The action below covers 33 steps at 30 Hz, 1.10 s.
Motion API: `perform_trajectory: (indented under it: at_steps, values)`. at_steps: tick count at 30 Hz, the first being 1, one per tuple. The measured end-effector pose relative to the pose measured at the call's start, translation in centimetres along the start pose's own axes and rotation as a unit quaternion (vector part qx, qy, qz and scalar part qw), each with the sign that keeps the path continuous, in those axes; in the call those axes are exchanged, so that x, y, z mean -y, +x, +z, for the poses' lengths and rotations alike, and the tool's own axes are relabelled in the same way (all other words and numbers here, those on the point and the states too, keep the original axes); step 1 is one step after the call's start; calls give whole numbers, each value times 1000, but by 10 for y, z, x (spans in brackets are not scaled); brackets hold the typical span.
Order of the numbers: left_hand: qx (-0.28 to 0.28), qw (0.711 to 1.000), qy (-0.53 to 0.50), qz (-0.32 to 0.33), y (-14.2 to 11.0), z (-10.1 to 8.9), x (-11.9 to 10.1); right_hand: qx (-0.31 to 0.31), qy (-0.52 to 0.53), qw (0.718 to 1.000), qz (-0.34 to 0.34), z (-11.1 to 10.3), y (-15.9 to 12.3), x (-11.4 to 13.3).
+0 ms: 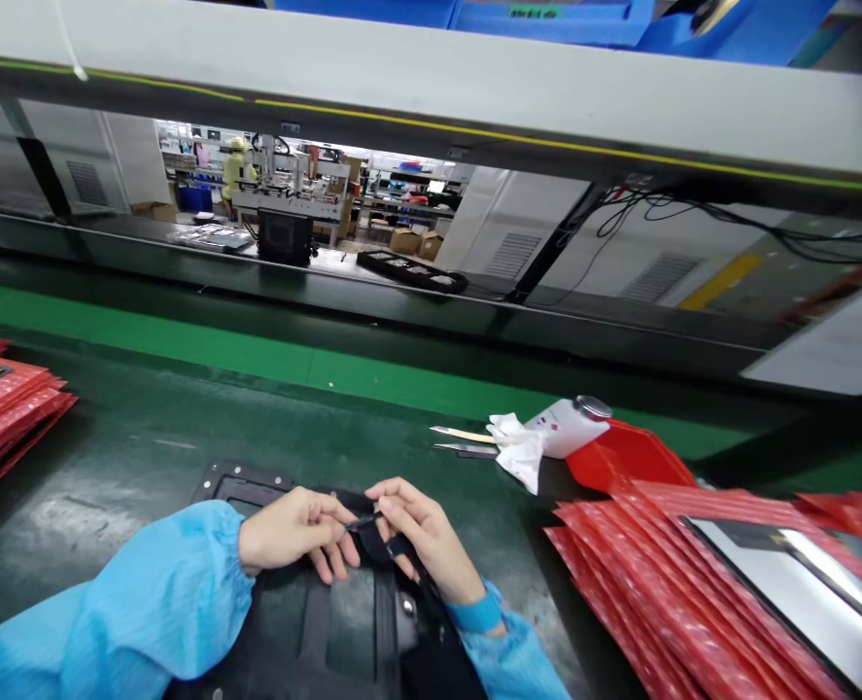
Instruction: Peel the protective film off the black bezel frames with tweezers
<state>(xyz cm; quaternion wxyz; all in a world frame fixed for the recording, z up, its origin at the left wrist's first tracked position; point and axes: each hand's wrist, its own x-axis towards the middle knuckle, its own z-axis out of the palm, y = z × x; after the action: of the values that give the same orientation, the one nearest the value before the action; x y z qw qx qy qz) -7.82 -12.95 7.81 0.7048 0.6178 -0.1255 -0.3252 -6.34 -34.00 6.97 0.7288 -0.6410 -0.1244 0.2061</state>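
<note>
A black frame-like panel with openings and metal fasteners lies on the green bench before me. Above its upper part, my left hand and my right hand meet at a black strap. The thumb and forefinger of the left pinch a thin dark end of it. On the other side, my right fingers are closed around the strap, with a loop hanging below them. The strap's exact ends are hidden by my fingers. Both forearms wear light blue sleeves.
Red bubble-wrap pouches are stacked at right, with more pouches at left. Behind the right stack are a red bin, a white bottle, a crumpled tissue and tweezers. A shelf spans overhead.
</note>
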Motion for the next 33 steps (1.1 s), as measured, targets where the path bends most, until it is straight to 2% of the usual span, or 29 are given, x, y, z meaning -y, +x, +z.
perform_trajectory:
  at_steps: [9, 24, 33]
  values:
    - [-38, 999, 21, 2, -4, 8, -5, -3, -24, 999, -22, 1, -1, -2]
    - [-88, 991, 97, -17, -1, 11, 2, 9, -52, 998, -22, 11, -3, -2]
    - [-44, 998, 42, -4, -3, 7, 2, -5, -48, 999, -5, 9, -2, -3]
